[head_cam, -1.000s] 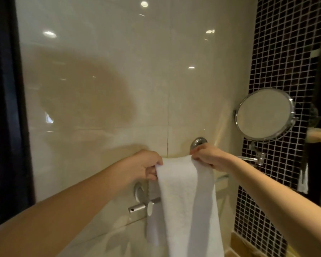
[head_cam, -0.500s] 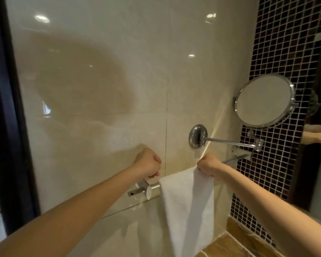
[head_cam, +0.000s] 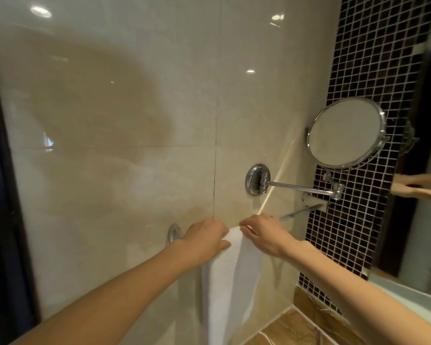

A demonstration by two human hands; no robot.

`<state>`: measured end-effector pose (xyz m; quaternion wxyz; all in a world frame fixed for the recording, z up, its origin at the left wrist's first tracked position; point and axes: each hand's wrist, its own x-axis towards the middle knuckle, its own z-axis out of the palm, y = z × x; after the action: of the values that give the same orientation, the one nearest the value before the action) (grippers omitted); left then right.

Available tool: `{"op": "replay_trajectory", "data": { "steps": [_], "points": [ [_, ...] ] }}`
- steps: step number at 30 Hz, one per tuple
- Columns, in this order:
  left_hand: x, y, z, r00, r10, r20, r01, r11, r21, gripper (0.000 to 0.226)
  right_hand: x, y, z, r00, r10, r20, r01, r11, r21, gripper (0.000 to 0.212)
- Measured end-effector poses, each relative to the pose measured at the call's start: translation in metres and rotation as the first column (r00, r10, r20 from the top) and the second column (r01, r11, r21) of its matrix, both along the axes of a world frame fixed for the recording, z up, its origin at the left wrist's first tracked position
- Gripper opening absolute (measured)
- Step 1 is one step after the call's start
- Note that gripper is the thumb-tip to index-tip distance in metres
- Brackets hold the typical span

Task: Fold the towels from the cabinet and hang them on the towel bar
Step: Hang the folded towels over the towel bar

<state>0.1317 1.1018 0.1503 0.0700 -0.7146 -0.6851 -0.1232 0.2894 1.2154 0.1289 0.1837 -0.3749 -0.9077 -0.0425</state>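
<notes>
A white towel (head_cam: 230, 282) hangs folded over the chrome towel bar (head_cam: 299, 211) on the beige wall, its two layers dropping toward the floor. My left hand (head_cam: 204, 239) sits on the towel's top left edge, thumb across the front and fingers curled over the top behind it. My right hand (head_cam: 261, 234) lies on the top right edge, with its fingers stretched left and touching the fold. The two hands nearly meet over the bar, and the part of the bar under them is hidden.
A round chrome mirror (head_cam: 346, 132) on a swing arm (head_cam: 301, 188) sticks out from the wall just above the bar's right end. The bar's left mount (head_cam: 174, 232) shows beside my left wrist. Black mosaic tile (head_cam: 373, 70) covers the right wall. A dark door frame (head_cam: 0, 195) borders the left.
My hands have moved toward each other along the top of the towel, which now looks narrower on the bar. My right hand has gone from gripping to lying flatter.
</notes>
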Motion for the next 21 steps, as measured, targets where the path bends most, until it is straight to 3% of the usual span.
{"op": "replay_trajectory", "data": {
  "steps": [7, 10, 14, 21],
  "points": [
    [0.0, 0.012, 0.005, 0.995, 0.079, 0.054, -0.072, 0.99, -0.121, 0.027, -0.011, -0.002, -0.003, 0.994, 0.014, -0.108, -0.025, 0.994, -0.103, 0.036],
    [0.003, 0.012, 0.007, 0.996, 0.08, -0.031, -0.083, 0.987, -0.139, 0.029, -0.011, -0.004, -0.005, 0.995, 0.036, -0.088, -0.035, 0.999, 0.013, 0.036],
    [0.005, 0.006, 0.006, 0.982, 0.067, -0.176, -0.072, 0.997, -0.017, 0.029, -0.009, -0.01, -0.011, 0.985, 0.135, -0.105, -0.13, 0.99, 0.056, 0.033],
    [0.005, 0.005, 0.009, 0.978, 0.093, -0.185, -0.095, 0.995, -0.005, 0.023, -0.005, -0.02, -0.018, 0.971, 0.174, -0.166, -0.153, 0.979, 0.134, 0.031]
  ]
}}
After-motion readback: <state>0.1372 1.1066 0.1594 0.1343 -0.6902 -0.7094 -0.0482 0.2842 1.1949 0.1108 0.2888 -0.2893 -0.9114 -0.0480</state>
